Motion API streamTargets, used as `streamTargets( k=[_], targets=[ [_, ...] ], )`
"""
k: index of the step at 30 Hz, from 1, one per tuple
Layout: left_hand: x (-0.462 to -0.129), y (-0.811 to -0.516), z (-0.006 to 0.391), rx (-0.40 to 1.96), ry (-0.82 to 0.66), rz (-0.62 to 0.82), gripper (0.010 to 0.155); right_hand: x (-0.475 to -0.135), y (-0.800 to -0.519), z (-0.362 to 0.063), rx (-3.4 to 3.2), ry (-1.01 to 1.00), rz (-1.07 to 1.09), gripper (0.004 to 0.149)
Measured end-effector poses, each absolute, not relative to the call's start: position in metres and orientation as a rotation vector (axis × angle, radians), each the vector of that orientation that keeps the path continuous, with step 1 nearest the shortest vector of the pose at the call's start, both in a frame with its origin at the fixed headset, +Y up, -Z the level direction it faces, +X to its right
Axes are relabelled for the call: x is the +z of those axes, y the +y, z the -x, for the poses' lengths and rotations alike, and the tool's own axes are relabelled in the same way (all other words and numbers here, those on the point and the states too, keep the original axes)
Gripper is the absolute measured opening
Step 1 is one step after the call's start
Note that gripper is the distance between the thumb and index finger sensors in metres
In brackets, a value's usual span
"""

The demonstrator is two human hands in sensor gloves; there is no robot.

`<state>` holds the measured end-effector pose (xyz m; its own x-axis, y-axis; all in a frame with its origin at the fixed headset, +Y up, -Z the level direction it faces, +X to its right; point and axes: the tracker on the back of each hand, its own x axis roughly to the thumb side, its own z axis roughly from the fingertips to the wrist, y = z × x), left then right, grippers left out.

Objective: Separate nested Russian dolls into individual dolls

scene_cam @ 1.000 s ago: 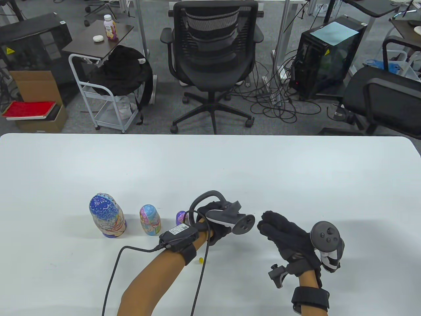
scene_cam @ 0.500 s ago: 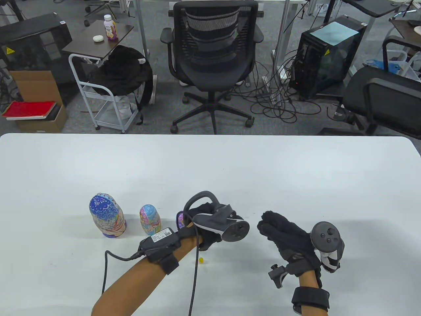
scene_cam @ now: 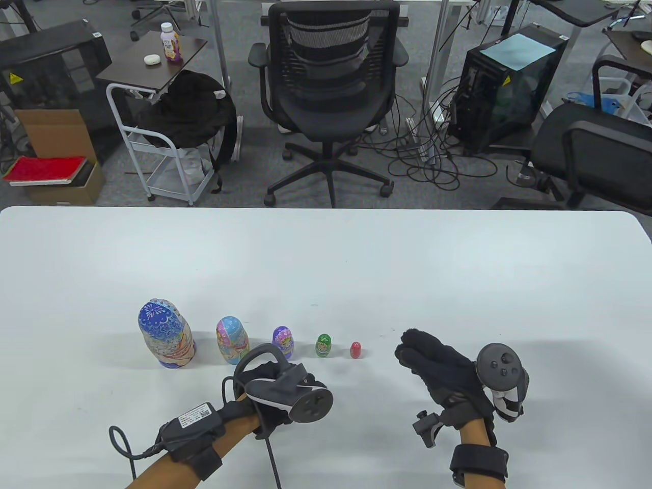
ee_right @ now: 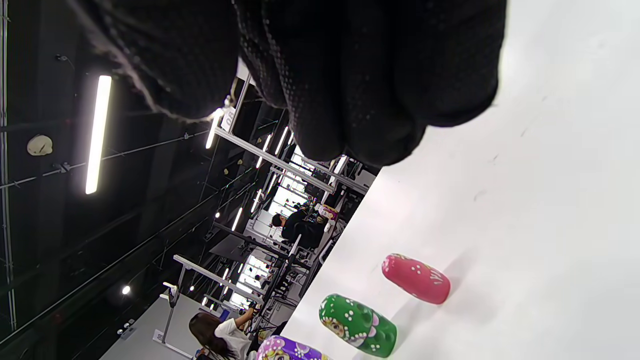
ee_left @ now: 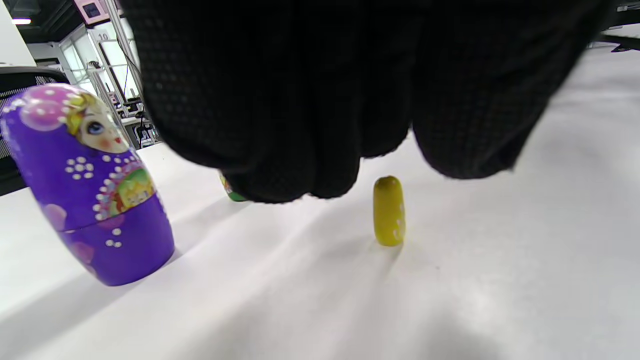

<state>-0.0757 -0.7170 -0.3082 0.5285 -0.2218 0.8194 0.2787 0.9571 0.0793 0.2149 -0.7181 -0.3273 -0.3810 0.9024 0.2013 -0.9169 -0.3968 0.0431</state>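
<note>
Five painted dolls stand in a row on the white table (scene_cam: 326, 265): a large blue doll (scene_cam: 165, 338), a light blue doll (scene_cam: 232, 340), a purple doll (scene_cam: 283, 342), a green doll (scene_cam: 323, 346) and a small red doll (scene_cam: 356, 350). My left hand (scene_cam: 265, 376) hovers just in front of the purple doll and holds nothing. The left wrist view shows its fingers (ee_left: 320, 165) hanging over a tiny yellow doll (ee_left: 389, 210) that stands upright beside the purple doll (ee_left: 90, 185). The tracker hides the yellow doll in the table view. My right hand (scene_cam: 410, 351) is empty to the right of the red doll (ee_right: 416, 278).
The table's far edge (scene_cam: 326, 210) runs across the middle of the view. Beyond it stand an office chair (scene_cam: 328, 97), a small side table (scene_cam: 153, 56) and a computer tower (scene_cam: 509, 81). A cable (scene_cam: 122, 448) trails from my left wrist.
My left hand has drawn back toward me and to the left, away from the row. The green and red dolls now show standing in line. My right hand has barely moved.
</note>
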Motion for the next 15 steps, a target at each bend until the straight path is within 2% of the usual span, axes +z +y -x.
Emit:
streamTargets(
  k=[9, 15],
  targets=[
    [-0.313, -0.731, 0.072, -0.237, -0.973, 0.058, 0.041, -0.328, -0.717, -0.214, 1.969, -0.088, -0.24, 0.061],
    [-0.315, -0.734, 0.071, -0.246, -0.958, 0.064, 0.04, -0.328, -0.717, -0.214, 1.971, -0.091, -0.246, 0.061]
  ],
)
